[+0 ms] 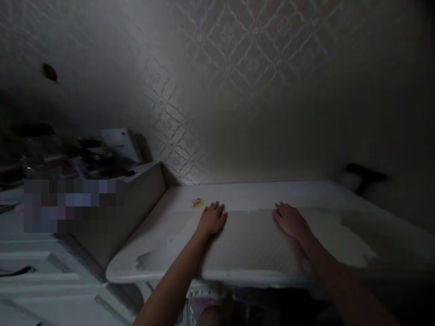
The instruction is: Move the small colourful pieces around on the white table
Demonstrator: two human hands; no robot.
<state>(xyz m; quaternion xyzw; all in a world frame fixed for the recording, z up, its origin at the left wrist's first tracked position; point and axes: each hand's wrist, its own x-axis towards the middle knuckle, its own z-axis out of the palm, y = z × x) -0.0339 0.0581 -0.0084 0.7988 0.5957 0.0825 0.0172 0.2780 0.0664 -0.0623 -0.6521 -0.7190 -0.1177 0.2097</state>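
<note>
Patterned wall (251, 68) behind worktop (251, 195). Left hand (213, 219), right hand (291, 219): palms down, well apart, grasping nothing. Small yellow-pink item (197, 202): on worktop, just beside left hand; careless leftward sweep could shift it, if loose. White box (118, 144): farther left, on cabinet (142, 199).

White desk (249, 198), grey lattice-patterned wallpaper (253, 50)

Free gap btwn hands (212, 219); cabinet (136, 212) L

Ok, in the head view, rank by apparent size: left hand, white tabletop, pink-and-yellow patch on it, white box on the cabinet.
1. White tabletop, clearly largest
2. Left hand and white box: too alike to rank
3. Pink-and-yellow patch, smallest
</note>
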